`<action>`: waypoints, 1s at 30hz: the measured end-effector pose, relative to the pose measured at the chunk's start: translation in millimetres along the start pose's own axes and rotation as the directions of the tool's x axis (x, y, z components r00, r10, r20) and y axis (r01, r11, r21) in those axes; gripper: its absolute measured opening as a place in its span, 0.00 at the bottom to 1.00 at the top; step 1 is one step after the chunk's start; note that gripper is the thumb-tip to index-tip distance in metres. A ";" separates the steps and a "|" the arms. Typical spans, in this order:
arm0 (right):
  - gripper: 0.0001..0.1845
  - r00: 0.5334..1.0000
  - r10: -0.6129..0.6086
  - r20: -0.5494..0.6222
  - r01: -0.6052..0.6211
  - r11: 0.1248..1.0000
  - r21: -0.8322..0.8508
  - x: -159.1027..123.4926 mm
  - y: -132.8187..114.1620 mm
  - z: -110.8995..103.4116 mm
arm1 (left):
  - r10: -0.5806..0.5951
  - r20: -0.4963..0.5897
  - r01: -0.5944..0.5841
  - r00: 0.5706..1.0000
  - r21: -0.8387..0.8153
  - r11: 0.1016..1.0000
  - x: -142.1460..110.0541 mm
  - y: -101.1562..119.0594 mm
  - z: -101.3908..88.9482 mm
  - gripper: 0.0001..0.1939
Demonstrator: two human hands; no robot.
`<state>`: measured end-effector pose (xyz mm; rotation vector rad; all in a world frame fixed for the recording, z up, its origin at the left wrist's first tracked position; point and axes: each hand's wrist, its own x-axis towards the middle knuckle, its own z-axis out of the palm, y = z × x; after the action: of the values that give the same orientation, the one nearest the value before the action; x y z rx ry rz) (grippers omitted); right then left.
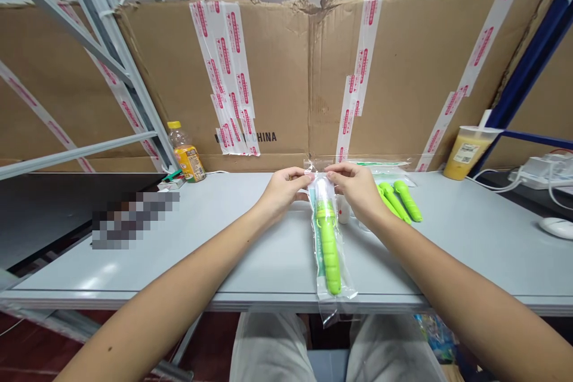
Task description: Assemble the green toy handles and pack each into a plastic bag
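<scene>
Left hand (283, 192) and right hand (360, 190) face each other over the middle of the desk (250, 256), fingertips pinching the two upper corners of a clear plastic bag (345, 271). Inside it, lengthwise, lies a lime-green ribbed stick (330, 245) with a clear upper end; the bag's lower end reaches past the desk's front edge.

From where I stand, an orange drink bottle (188, 160) with a yellow cap is at the far left, near a grey metal frame (107, 30) and in front of a taped cardboard sheet (277, 71). Just beyond the right wrist lie more lime-green ribbed sticks (408, 203), out of any bag, with clear plastic packaging (405, 176) behind them. Farther right stands a lidded cup (470, 152) of yellow drink with a straw (485, 119), then white cables and adapters (541, 170), and nearer, a white computer mouse (557, 227).
</scene>
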<state>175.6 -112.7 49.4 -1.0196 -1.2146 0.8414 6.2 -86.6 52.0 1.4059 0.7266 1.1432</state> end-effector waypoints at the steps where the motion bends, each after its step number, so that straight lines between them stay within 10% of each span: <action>1: 0.10 1.000 -0.001 -0.001 0.001 1.000 0.002 -0.5 -0.5 0.1 | 0.002 -0.001 -0.002 1.000 -0.002 1.000 0.3 -0.2 0.1 0.14; 11: 0.07 1.000 0.022 0.003 -0.022 0.987 0.158 0.6 3.2 -0.3 | 0.067 -0.075 -0.070 0.995 -0.045 0.997 2.2 -0.8 0.0 0.11; 30: 0.13 0.942 -0.324 0.089 0.322 0.946 0.041 -1.6 -1.7 -5.6 | 0.210 0.046 -0.210 0.977 -0.009 0.978 4.8 -0.3 -4.7 0.10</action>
<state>180.8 -115.7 50.1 -0.7379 -1.4032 0.6496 3.6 -80.4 52.4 1.5283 0.5518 1.2699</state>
